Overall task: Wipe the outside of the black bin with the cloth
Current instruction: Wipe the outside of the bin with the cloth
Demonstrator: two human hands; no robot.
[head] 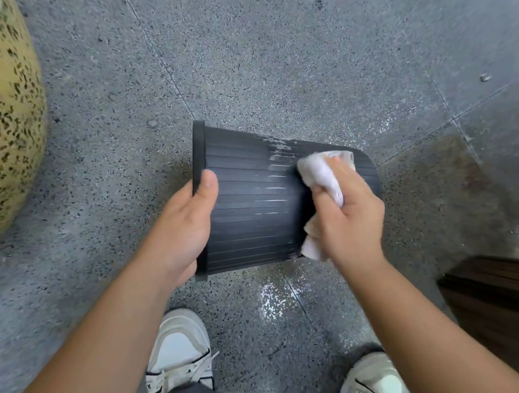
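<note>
- The black bin (252, 202) lies sideways, looks light, hard and ribbed.
- Left hand (184, 228) wraps the rim at 9 o'clock, a good grip.
- Right hand (349, 218) squeezes the soft cloth (320, 174) at 3 o'clock.

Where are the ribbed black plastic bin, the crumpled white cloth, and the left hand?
ribbed black plastic bin (253, 215): head view, ribbed side wall
crumpled white cloth (317, 171): head view, upper bunched part
left hand (187, 222): head view, back of hand
</note>
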